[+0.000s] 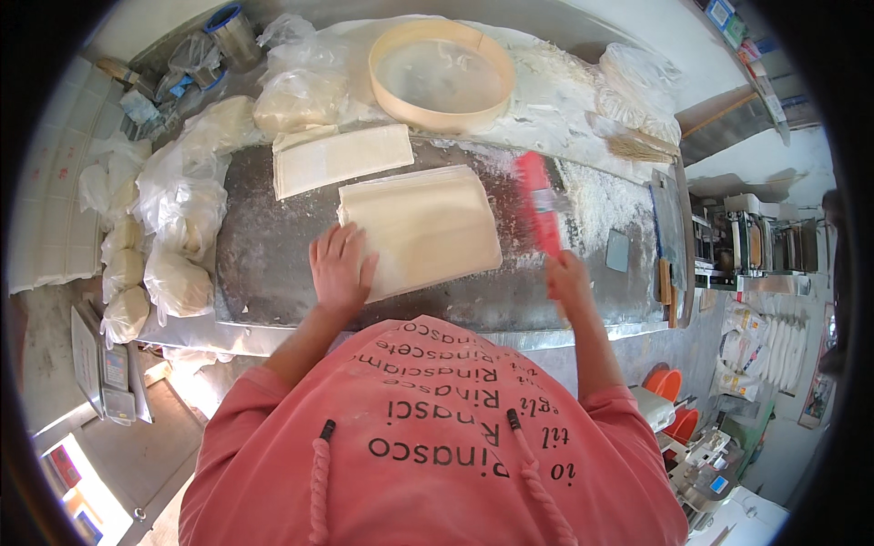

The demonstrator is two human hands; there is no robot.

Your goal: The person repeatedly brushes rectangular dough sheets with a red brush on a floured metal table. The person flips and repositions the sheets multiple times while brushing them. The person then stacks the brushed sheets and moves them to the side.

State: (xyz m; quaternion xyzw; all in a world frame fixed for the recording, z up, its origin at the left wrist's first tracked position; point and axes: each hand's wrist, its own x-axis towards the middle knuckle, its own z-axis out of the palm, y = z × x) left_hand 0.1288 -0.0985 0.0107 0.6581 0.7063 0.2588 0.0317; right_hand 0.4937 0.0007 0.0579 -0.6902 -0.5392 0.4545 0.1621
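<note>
A thick stack of pale dough sheets (423, 228) lies slightly askew on the dark, flour-dusted worktop (273, 259). My left hand (341, 269) is laid over the stack's left edge, palm down with the fingers spread. In my right hand (568, 280) is the handle of a red brush (541, 205), blurred by motion. The brush's head points away from me, over the floury worktop to the right of the stack. Behind the stack is a smaller folded pile of dough sheets (345, 158).
A round wooden-rimmed sieve (442, 123) stands on spilled flour (553, 89) at the back. Bagged dough (181, 280) lines the left side. At the right are a straw whisk broom (638, 148), a dough scraper blade (618, 250) and bagged noodles (628, 92).
</note>
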